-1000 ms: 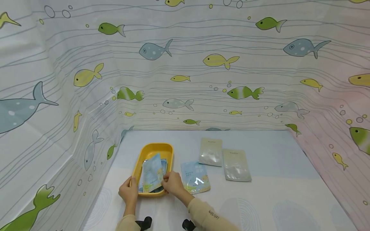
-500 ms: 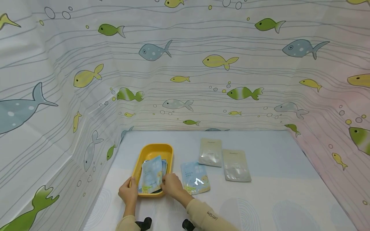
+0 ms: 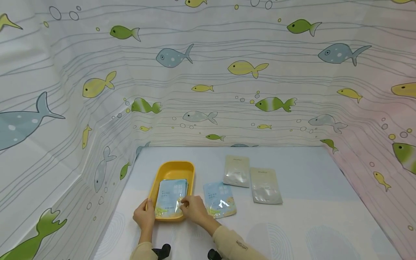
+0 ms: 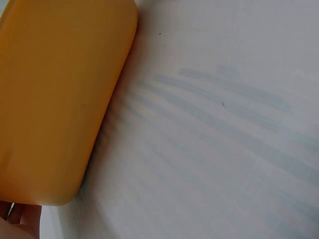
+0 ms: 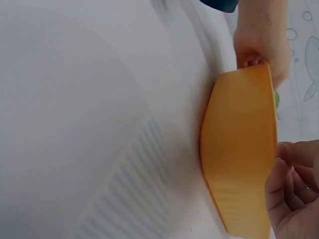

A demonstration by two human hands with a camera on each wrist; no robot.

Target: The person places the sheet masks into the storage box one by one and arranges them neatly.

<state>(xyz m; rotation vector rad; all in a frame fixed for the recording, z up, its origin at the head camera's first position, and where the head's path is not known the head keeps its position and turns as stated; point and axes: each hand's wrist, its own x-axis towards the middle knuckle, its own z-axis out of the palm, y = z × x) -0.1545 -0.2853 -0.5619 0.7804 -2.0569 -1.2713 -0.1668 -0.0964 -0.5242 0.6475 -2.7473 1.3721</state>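
Observation:
A yellow plastic tray (image 3: 176,168) stands at the left of the table with light blue sheet mask packets (image 3: 169,195) stacked in its near part. My left hand (image 3: 144,216) grips the tray's near left wall; in the right wrist view that hand (image 5: 264,40) curls over the tray's end. At the tray's right side, my right hand (image 3: 195,209) has thumb and index finger together on the right edge of the top packet. From the right wrist, the right hand's fingertips (image 5: 283,149) show close at the rim, and the wall hides the packets.
Another blue sheet mask packet (image 3: 220,199) lies just right of the tray, beside the right forearm. Two beige-and-silver packets (image 3: 237,171) lie farther right, side by side. A fish-printed sheet (image 3: 227,104) walls the table at the back and both sides.
The top blue packet, tilted and askew before, now lies flat and lined up on the stack. My right hand has shifted only slightly with it; the left hand and tray stay put.

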